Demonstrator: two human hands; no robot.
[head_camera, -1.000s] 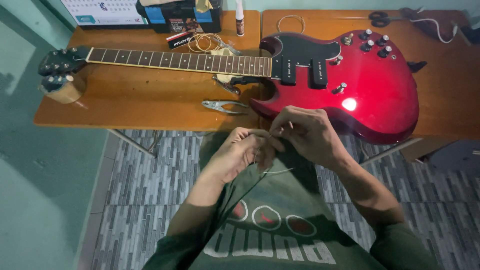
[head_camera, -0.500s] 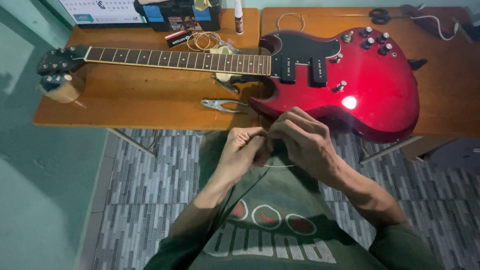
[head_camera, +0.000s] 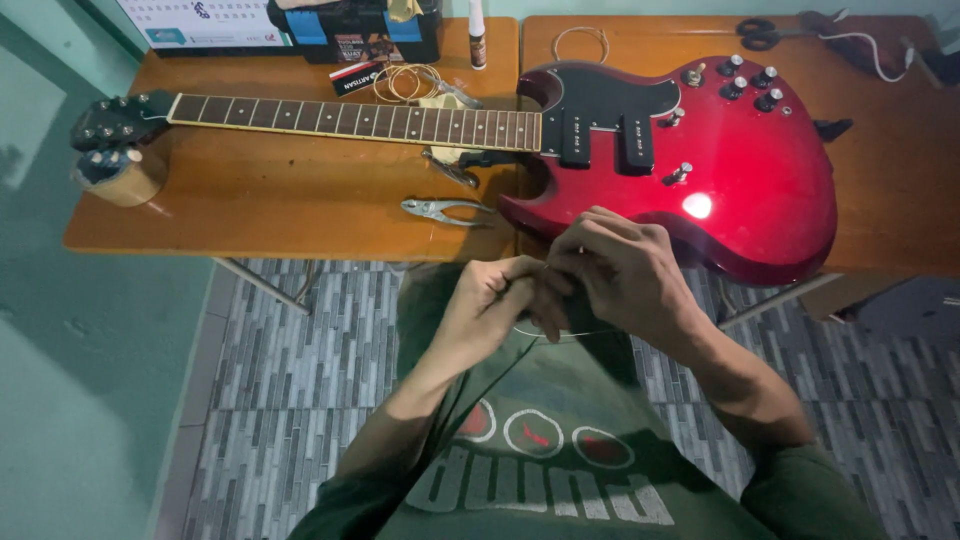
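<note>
A red electric guitar (head_camera: 740, 170) lies flat across two wooden tables (head_camera: 280, 200), its neck (head_camera: 350, 120) running left to a black headstock (head_camera: 115, 122). In front of the table edge, over my lap, my left hand (head_camera: 495, 305) and my right hand (head_camera: 620, 275) are pressed together. Both pinch a thin guitar string (head_camera: 545, 332), which loops down below the fingers. The part of the string between the fingertips is hidden.
Pliers (head_camera: 440, 210) lie near the table's front edge, below the neck. Coiled strings (head_camera: 405, 80) rest behind the neck, beside a black box (head_camera: 350, 30) and a small bottle (head_camera: 477, 25). A tape roll (head_camera: 120, 175) props the headstock. Scissors (head_camera: 765, 35) lie far right.
Both hands have stayed together over my lap, with the fingers shifting slightly on the string. The guitar and tools have not moved.
</note>
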